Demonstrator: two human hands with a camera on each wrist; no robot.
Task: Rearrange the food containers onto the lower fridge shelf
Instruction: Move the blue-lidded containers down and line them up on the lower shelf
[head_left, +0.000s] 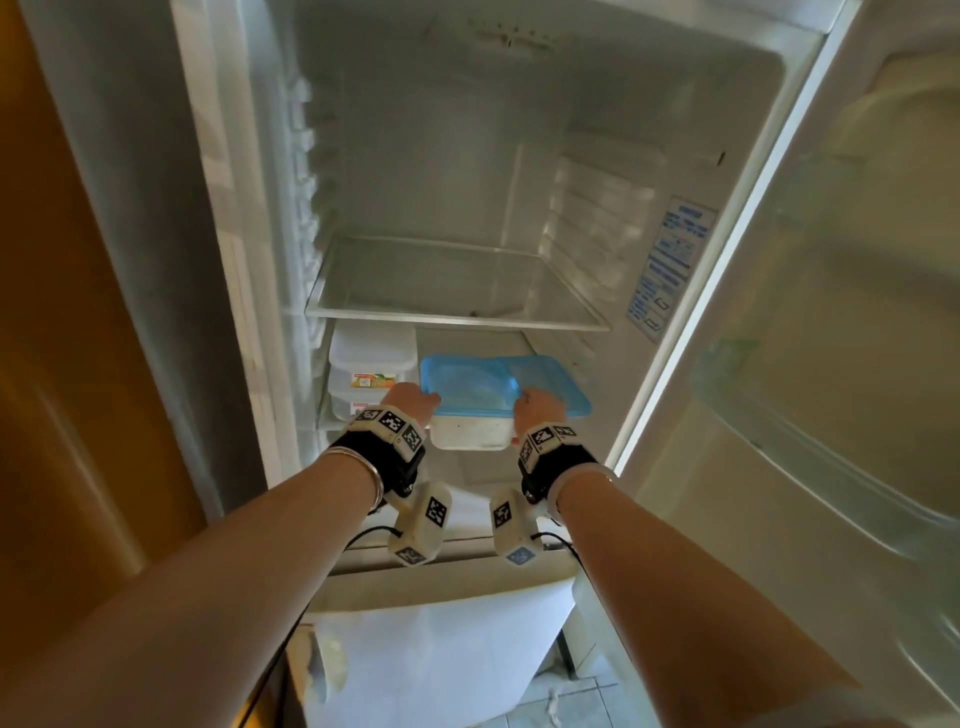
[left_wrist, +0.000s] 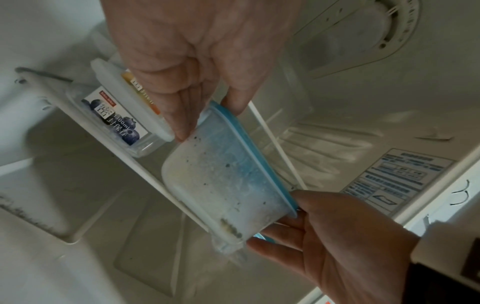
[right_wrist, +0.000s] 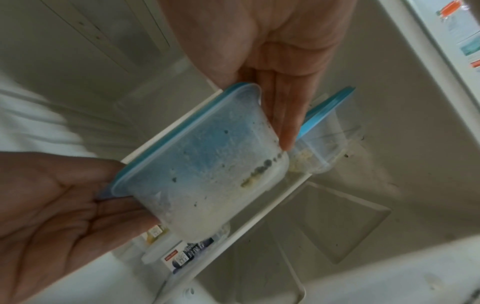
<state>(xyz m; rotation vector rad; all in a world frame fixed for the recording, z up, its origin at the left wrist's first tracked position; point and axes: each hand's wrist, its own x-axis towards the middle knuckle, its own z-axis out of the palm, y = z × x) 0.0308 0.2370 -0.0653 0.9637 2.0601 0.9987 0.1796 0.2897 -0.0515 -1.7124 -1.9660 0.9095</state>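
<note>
Both hands hold a blue-lidded container at the front of the lower fridge shelf.

Head view: the left hand (head_left: 410, 402) and right hand (head_left: 535, 410) clasp opposite ends of the blue-lidded container (head_left: 470, 410), which sits at the front edge of the lower shelf (head_left: 324, 415), under the glass upper shelf (head_left: 457, 317). Two clear stacked tubs (head_left: 371, 376) stand just left of it. A second blue lid (head_left: 556, 382) lies behind on the right.
Left wrist view: left-hand fingers (left_wrist: 182, 115) lie straight down the container's end wall (left_wrist: 221, 185), thumb on the lid rim; a blueberry-labelled tub (left_wrist: 114, 119) stands beside it.
Right wrist view: right-hand fingers (right_wrist: 285, 115) press flat on the other end, thumb over the lid; another blue-lidded container (right_wrist: 322, 139) stands just behind.
</note>
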